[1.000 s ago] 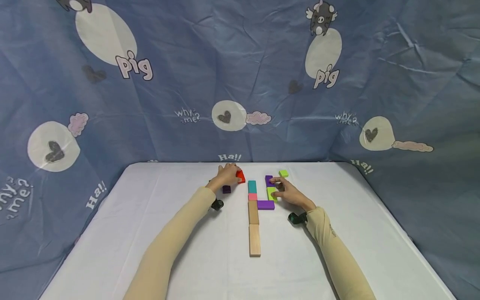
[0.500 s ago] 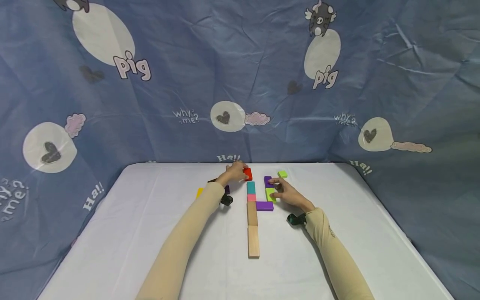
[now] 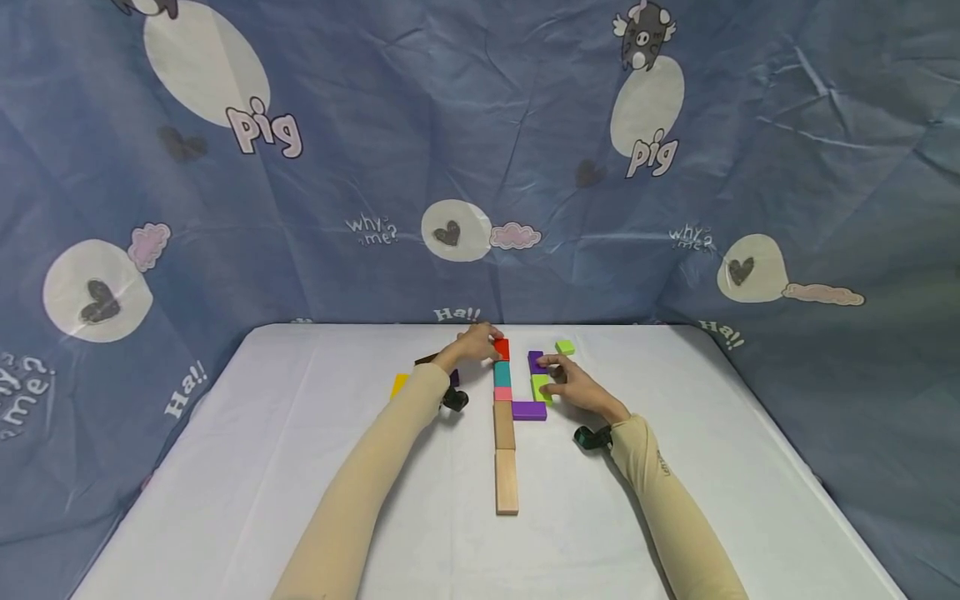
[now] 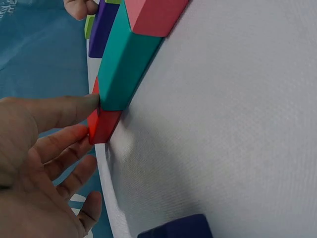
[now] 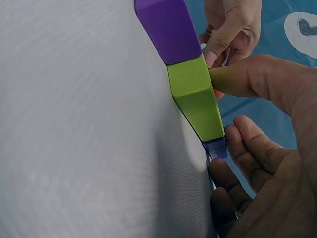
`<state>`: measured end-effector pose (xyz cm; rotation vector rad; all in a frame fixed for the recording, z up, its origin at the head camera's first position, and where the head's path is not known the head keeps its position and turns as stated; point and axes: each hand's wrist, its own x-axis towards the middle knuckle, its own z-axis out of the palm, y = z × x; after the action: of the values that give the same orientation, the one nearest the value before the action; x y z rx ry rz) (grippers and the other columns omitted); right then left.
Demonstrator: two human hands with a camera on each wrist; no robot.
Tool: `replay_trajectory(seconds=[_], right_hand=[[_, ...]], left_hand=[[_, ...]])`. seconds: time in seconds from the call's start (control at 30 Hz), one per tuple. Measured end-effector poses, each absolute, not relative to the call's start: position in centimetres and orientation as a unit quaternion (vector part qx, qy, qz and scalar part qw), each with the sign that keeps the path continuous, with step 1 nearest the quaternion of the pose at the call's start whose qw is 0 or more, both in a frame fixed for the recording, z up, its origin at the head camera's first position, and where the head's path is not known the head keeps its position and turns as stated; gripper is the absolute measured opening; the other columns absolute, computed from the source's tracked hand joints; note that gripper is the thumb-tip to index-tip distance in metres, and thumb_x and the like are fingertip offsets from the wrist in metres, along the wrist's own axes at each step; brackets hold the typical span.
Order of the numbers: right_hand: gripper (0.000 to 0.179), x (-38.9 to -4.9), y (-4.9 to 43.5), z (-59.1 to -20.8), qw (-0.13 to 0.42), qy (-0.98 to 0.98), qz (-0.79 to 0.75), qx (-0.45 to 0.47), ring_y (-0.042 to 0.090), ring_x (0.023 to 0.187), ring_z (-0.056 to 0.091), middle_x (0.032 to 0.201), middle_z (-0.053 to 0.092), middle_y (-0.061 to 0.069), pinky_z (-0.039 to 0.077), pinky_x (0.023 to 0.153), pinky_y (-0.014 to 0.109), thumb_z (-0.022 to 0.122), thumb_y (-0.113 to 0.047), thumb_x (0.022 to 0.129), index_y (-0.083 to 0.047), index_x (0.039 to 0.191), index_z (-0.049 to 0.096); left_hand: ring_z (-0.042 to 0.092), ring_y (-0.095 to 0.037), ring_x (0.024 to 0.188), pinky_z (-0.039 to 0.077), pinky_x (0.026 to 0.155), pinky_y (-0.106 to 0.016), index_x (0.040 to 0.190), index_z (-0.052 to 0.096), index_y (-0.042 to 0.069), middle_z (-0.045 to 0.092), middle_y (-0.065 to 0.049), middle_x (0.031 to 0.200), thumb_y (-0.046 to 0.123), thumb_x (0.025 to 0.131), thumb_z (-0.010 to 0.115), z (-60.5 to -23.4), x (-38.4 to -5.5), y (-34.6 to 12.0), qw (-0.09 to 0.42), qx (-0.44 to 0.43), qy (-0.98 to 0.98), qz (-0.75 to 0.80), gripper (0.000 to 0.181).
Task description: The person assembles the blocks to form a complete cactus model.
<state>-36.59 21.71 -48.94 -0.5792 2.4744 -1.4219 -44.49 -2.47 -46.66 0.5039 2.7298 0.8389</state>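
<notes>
My left hand (image 3: 477, 342) pinches a red block (image 3: 502, 348) between thumb and index finger, its other fingers spread loosely behind. The red block meets the end of a teal block (image 4: 126, 64), and a pink block (image 3: 503, 393) follows that. My right hand (image 3: 576, 385) rests beside a lime green block (image 5: 198, 99), the thumb touching its side. Its index finger reaches a purple block (image 3: 536, 362) in line beyond the green one. Another purple block (image 3: 529, 411) lies crosswise, joining the pink and wooden row to the green block.
Two wooden blocks (image 3: 506, 482) extend the row toward me. A small lime block (image 3: 566, 347) lies loose behind my right hand. Beside my left forearm are a yellow block (image 3: 399, 384), a brown block (image 3: 426, 359) and a dark block (image 4: 176, 228), partly hidden in the head view.
My left hand has moved right with the red block and brought it against the far end of the teal block. The right hand has stayed in place.
</notes>
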Motion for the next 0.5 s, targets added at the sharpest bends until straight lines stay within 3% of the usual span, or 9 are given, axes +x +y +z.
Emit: replay_trajectory(seconds=[0.1,0.33,0.5], right_hand=[[0.059,-37.5,22.0,-50.2,0.111,0.844,-0.488,-0.194,0.043,0.120,0.041,0.139,0.045,0.027,0.032,0.102,0.054,0.068,-0.005,0.086,0.005,0.137,0.042],[0.056,-37.9,22.1,-51.1,0.102,0.850,-0.482,-0.187,0.032,0.116,0.045,0.137,0.050,0.018,0.036,0.097,0.041,0.070,-0.011,0.085,-0.003,0.135,0.046],[0.055,-37.9,22.1,-51.0,0.104,0.851,-0.483,-0.178,0.031,0.118,0.045,0.138,0.050,0.015,0.035,0.099,0.043,0.070,-0.011,0.085,-0.007,0.135,0.047]], left_hand=[[0.039,-0.030,0.135,0.020,0.111,-0.056,0.132,0.059,0.011,0.048,-0.011,0.141,0.018,0.085,0.070,-46.6,-44.4,-2.5,0.123,0.172,0.935,0.286,0.049],[0.039,-0.034,0.136,0.020,0.110,-0.059,0.132,0.059,0.009,0.046,-0.014,0.144,0.017,0.083,0.070,-46.3,-44.1,-2.7,0.117,0.185,0.933,0.286,0.050],[0.042,-0.033,0.134,0.021,0.110,-0.058,0.133,0.058,0.008,0.046,-0.014,0.144,0.017,0.084,0.070,-46.3,-43.9,-2.7,0.112,0.193,0.932,0.285,0.051]])
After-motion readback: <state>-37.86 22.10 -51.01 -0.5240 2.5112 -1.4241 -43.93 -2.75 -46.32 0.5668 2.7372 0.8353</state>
